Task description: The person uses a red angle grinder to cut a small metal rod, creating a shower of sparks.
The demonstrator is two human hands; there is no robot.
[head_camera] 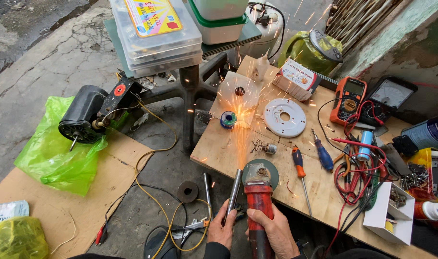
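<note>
My right hand (275,231) grips a red angle grinder (258,201) at the bottom centre. Its grey disc (261,170) touches the tip of a shiny metal rod (234,191), and orange sparks (238,120) shoot away over the wooden board (219,148). My left hand (221,229) holds the near end of the rod, just left of the grinder. Both hands sit close together at the board's near edge.
On the board lie two white discs (284,117), a solder spool (228,119), screwdrivers (300,170), two multimeters (348,100), red leads and small boxes. A black motor (87,114) rests on a green bag at left. Stacked plastic cases (154,33) sit on a stand behind. Yellow wire crosses the concrete.
</note>
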